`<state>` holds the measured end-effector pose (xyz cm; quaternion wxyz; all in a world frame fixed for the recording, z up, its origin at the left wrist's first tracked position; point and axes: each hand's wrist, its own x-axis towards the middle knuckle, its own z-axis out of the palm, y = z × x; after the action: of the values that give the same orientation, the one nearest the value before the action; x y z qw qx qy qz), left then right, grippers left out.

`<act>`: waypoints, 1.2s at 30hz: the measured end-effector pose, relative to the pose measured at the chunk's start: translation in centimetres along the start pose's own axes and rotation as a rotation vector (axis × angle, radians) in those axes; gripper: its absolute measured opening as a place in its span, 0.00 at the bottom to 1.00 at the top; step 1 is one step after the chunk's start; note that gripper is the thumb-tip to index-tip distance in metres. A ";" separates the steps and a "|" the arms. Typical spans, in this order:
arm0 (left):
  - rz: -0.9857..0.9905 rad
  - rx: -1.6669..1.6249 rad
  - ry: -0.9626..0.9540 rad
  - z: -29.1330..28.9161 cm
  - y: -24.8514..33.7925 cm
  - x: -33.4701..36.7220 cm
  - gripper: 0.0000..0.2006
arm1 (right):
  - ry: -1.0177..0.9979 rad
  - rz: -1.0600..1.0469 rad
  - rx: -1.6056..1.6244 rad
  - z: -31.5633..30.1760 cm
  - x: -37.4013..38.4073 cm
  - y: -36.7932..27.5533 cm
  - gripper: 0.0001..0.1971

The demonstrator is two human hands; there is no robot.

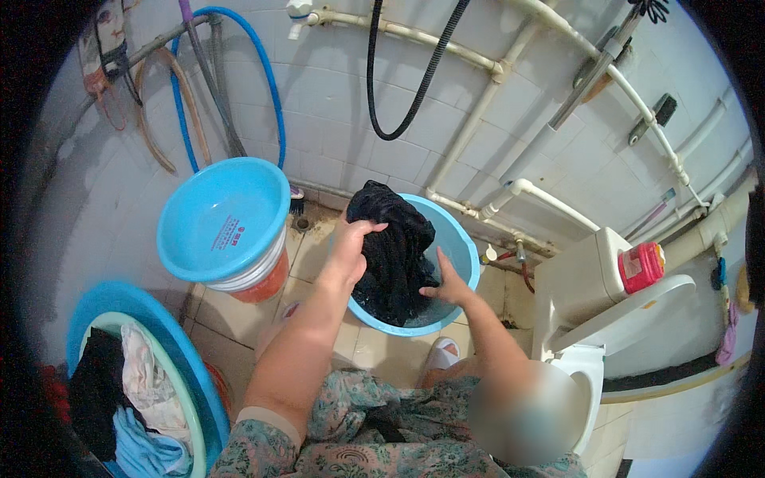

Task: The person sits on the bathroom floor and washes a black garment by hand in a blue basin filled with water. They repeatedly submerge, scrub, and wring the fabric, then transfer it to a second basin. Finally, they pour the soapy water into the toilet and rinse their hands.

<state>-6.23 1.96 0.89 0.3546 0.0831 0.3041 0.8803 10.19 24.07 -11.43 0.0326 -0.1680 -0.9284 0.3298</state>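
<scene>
One black cloth [392, 239], bunched in the closed left hand [348, 251] over the blue basin's [456, 239] left edge, hangs down inside — presumably so drips stay contained — with the right hand [451, 285] half open beside its lower folds, near the right edge, contact unclear.

Middle basin [460, 231]: between bucket [267, 279] and toilet [588, 382], cloth [390, 239] partly inside.
Bucket: second basin [219, 199] on top.
Nested tubs [131, 297]: nearer left, clothes [147, 374] inside.
Toilet: right, container [640, 268] on tank [578, 267].
Pipes [414, 33]: on wall [335, 119] behind.
</scene>
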 end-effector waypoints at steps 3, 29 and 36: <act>-0.013 -0.025 -0.013 -0.6 0.7 0.0 0.19 | 0.034 0.010 -0.052 3.6 0.9 1.4 0.45; -0.085 2.330 -0.131 -8.6 -16.8 6.6 0.22 | -0.062 0.335 -0.515 3.6 2.0 -1.3 0.54; -0.372 2.434 -0.287 -9.6 -18.4 9.1 0.22 | -0.064 0.361 -0.604 8.4 5.0 2.4 0.35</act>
<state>-5.81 13.90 -18.34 0.1964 0.4097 0.8891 -0.0553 4.78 22.43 -19.68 -0.1064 -0.3213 -0.9399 0.0460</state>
